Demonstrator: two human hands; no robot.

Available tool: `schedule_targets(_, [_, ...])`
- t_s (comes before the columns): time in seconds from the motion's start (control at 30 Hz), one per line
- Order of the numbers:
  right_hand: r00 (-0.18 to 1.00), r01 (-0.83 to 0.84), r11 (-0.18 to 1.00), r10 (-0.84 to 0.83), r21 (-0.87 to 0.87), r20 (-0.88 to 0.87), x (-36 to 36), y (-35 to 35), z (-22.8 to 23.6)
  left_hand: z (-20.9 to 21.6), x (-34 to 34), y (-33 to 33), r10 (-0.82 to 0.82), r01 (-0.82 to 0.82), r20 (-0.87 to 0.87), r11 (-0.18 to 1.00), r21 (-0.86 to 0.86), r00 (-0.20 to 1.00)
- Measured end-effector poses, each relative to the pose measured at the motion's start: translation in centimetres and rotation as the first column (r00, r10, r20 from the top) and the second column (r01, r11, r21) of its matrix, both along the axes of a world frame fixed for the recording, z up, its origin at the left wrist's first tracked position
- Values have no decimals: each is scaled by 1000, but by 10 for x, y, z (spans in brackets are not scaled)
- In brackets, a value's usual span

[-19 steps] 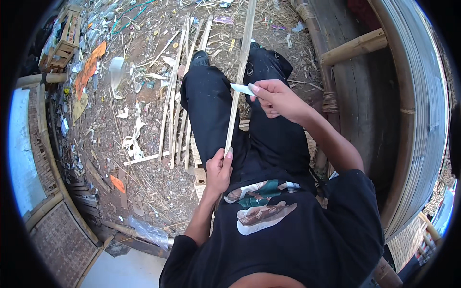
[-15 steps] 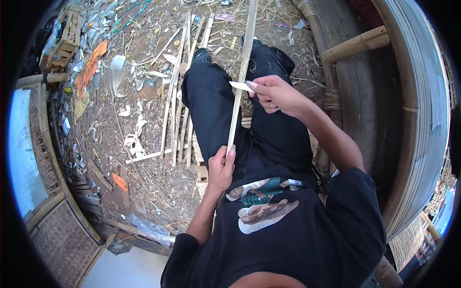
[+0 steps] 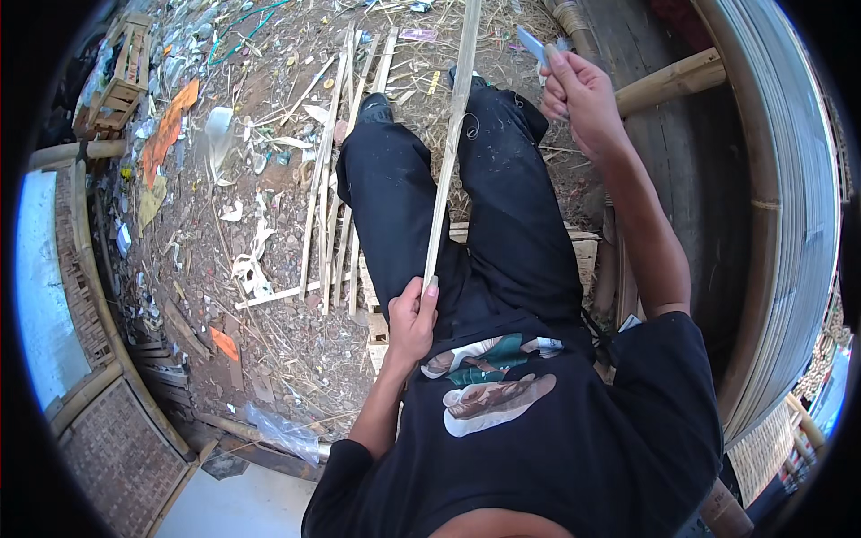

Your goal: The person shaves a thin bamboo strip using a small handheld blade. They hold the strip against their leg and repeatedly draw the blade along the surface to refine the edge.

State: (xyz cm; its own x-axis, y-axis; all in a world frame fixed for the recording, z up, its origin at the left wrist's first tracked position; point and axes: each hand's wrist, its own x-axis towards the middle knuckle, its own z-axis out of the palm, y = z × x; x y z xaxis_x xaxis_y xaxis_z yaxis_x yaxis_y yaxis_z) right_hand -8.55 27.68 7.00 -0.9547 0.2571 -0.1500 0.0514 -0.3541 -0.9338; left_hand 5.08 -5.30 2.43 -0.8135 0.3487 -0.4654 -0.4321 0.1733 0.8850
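My left hand (image 3: 413,321) is closed round the near end of a long, pale bamboo strip (image 3: 446,170). The strip runs away from my lap between my legs and past the top of the view. Up to the right, my right hand (image 3: 578,99) grips a knife (image 3: 531,43); its handle is mostly hidden in the fingers, and the blade points up and left, apart from the strip. A thin curled shaving (image 3: 470,125) lies on my dark trousers by the right knee.
Several split strips (image 3: 334,179) lie on the littered ground left of my legs. A wooden crate (image 3: 128,72) stands far left. Close on my right are a bamboo pole (image 3: 673,82) and a bamboo-framed wall (image 3: 767,224). I sit on a slatted wooden seat (image 3: 585,255).
My right hand has carried the knife off the strip, away from me and to the right. The left hand and the strip have hardly moved.
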Motion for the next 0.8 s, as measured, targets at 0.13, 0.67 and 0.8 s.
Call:
schedule_targets(0.13, [998, -7, 994, 14, 114, -62, 10, 7, 24, 0, -3, 1, -3, 3, -18, 999, -34, 1000])
schedule_targets(0.67, [829, -474, 868, 496, -147, 259, 47, -65, -22, -4, -1, 2, -32, 23, -100, 996, -91, 994])
schedule_targets(0.8, [685, -585, 788, 607, -192, 402, 52, -69, -14, -9, 0, 1, -40, 25, -137, 994, -109, 990])
